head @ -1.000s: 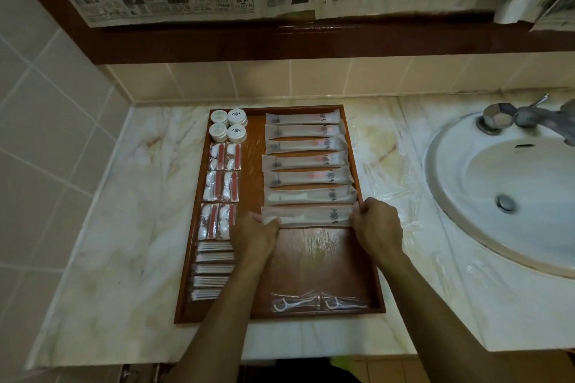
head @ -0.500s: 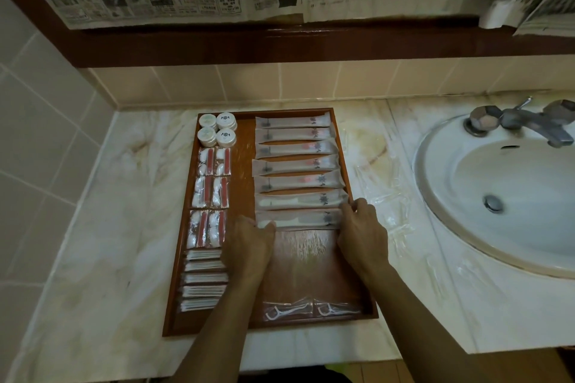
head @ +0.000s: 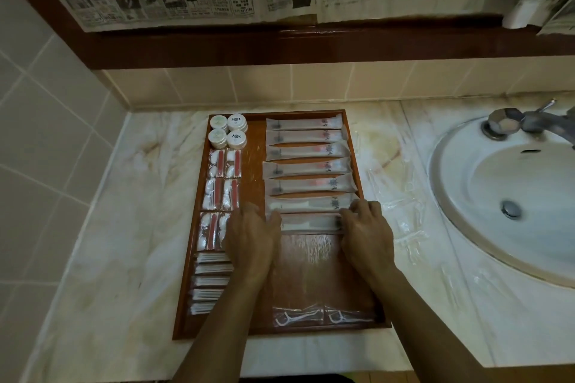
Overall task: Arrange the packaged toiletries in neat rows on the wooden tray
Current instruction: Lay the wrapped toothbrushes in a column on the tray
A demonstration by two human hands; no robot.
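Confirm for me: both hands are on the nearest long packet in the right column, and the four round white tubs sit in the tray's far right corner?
Not quite. The head view shows the four round tubs in the wooden tray's far left corner. The rest holds: left hand and right hand are at the ends of the nearest long packet.

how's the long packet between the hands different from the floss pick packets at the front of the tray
The long packet is frosted white and sits in the right column of matching packets; the floss pick packets are clear, showing the white picks, and lie alone by the tray's near rim. The left hand and right hand touch the long packet's ends; the floss packets lie untouched. Both lie flat, crosswise.
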